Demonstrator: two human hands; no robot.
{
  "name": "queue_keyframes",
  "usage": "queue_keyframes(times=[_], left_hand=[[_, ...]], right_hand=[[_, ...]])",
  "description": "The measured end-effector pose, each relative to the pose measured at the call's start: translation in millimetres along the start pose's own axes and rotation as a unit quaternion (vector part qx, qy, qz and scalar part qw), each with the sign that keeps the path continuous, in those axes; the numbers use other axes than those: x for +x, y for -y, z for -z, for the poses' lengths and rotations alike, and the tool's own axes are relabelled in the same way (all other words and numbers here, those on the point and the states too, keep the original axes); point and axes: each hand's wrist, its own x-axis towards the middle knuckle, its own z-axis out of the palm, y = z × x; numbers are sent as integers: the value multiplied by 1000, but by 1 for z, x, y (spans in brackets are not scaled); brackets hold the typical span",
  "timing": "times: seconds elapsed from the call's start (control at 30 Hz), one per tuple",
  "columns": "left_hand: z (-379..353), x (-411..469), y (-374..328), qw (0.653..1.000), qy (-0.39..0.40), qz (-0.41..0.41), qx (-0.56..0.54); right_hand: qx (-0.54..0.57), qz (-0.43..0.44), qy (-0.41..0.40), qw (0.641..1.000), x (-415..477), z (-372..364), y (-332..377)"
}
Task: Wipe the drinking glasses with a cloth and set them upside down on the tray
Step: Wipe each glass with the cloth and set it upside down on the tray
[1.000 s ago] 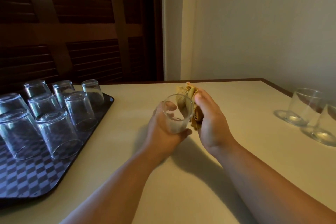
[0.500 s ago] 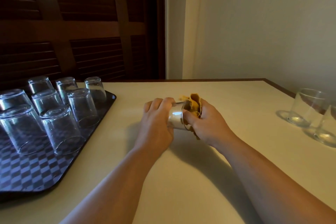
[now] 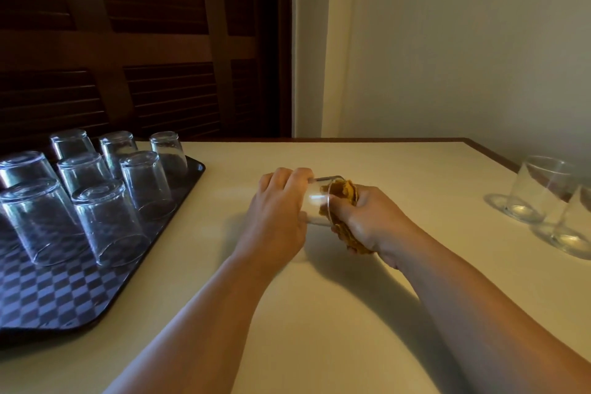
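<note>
Left hand (image 3: pixel 277 214) wrapped around a clear drinking glass (image 3: pixel 319 201) held on its side above the cream tabletop (image 3: pixel 319 313), right of the dark checkered tray (image 3: pixel 64 291). Right hand (image 3: pixel 367 221) fingers clamped on a mustard-yellow crumpled cloth (image 3: pixel 347 217) pressed at the glass mouth, seemingly partly inside. Seven clear upside-down glasses (image 3: pixel 108 221) on the tray. Two clear upright glasses (image 3: pixel 540 189) far right of the tray.

Left hand (image 3: pixel 275 217) gripping sideways glass (image 3: pixel 317 201); right hand (image 3: pixel 367 221) pressing mustard cloth (image 3: pixel 345 192) seemingly into its mouth, above table (image 3: pixel 319 313).
</note>
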Motion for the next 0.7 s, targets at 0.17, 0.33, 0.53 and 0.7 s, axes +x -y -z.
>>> queue_keyframes(times=[0.17, 0.33, 0.53, 0.7], left_hand=[[10, 4, 15, 989, 107, -10, -97], [12, 2, 19, 998, 39, -39, -21], [4, 5, 10, 999, -41, -14, 26], [9, 3, 20, 998, 46, -13, -31]], right_hand=[[-170, 199, -19, 965, 5, 10, -8], [-20, 64, 2, 998, 0, -3, -3], [85, -47, 64, 993, -9, -6, 7], [-208, 180, -16, 961, 0, 9, -1]])
